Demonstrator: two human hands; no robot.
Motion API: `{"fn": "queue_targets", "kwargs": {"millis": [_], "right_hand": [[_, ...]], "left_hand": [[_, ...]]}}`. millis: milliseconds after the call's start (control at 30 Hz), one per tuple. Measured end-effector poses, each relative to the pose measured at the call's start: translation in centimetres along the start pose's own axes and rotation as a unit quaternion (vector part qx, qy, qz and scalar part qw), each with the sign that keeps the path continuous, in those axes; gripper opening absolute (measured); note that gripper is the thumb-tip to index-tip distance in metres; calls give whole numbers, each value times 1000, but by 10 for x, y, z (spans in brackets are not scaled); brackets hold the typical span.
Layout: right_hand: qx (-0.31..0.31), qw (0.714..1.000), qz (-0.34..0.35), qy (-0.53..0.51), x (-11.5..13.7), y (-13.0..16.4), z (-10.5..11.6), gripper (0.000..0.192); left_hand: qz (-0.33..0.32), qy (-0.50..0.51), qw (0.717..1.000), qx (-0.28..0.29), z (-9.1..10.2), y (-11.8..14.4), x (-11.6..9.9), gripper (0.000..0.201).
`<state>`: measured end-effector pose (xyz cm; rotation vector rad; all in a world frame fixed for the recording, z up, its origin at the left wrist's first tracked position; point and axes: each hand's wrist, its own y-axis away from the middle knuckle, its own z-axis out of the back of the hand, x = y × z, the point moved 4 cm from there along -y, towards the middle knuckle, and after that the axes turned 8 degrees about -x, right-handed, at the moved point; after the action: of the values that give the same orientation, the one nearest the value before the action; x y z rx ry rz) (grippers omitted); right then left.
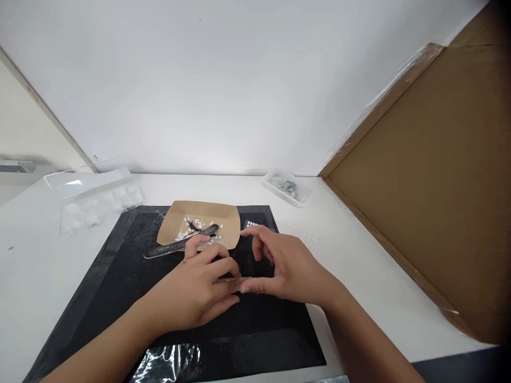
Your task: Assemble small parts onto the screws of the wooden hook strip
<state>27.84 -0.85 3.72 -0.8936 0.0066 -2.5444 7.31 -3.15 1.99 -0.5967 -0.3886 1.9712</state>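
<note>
over the black mat (pixel 275 330), the two hands are meeting. the left hand (pixel 195 290) is reaching in with its fingers loosely bent and its thumb held apart from the forefinger; i cannot tell whether it is gripping something small. the right hand (pixel 285 260) is standing wide open between thumb and forefinger, its other fingers curling inward, and its thumb tip is touching the left fingertips.

just beyond the left hand, the file (pixel 170 248) is lying aslant over the front edge of the tray (pixel 225 213), one end sticking out over the mat, the other resting above white bits (pixel 187 234). the left hand's raised finger is overlapping the file; contact is unclear. near the right forefinger, a dot sheet (pixel 251 224) is lying on the mat.

on the white counter (pixel 359 298), a tub (pixel 296 201) of small items is sitting at the back, a clear box (pixel 96 186) is standing open at the left, and cardboard (pixel 431 202) is leaning at the right.
</note>
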Motion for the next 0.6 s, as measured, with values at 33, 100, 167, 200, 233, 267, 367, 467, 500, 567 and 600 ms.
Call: {"fn": "queue_targets", "kwargs": {"millis": [33, 100, 167, 200, 233, 267, 367, 467, 500, 567, 600], "right_hand": [[-10, 1000, -7, 11, -2, 0, 2, 86], [-26, 999, -10, 35, -4, -1, 4, 84], [-33, 998, -13, 52, -6, -1, 4, 80], [-32, 998, -14, 56, -6, -1, 4, 80], [-28, 998, -16, 57, -7, -1, 3, 81], [-21, 998, -17, 54, -7, -1, 3, 82], [15, 999, -18, 28, -7, 1, 1, 84], [48, 999, -8, 10, -7, 2, 0, 82], [56, 998, -3, 10, -8, 2, -1, 78], [75, 997, 6, 12, -8, 2, -2, 63], [88, 996, 7, 11, -8, 2, -3, 53]], "left_hand": [[-4, -10, 1000, -8, -1, 0, -1, 10], [-7, -31, 999, -24, -5, -1, -3, 9], [-5, -50, 998, -45, -8, -1, -5, 6], [-4, -59, 997, -55, -9, -2, -6, 7], [-1, -66, 996, -64, -10, -2, -8, 10], [1, -73, 995, -70, -11, -2, -9, 12], [6, -84, 993, -84, -12, -2, -11, 16], [6, -82, 993, -80, -14, -1, -11, 13], [8, -81, 994, -78, -15, 0, -11, 13], [15, -78, 994, -78, -17, 1, -11, 15], [17, -76, 994, -78, -18, 2, -10, 16]]}}
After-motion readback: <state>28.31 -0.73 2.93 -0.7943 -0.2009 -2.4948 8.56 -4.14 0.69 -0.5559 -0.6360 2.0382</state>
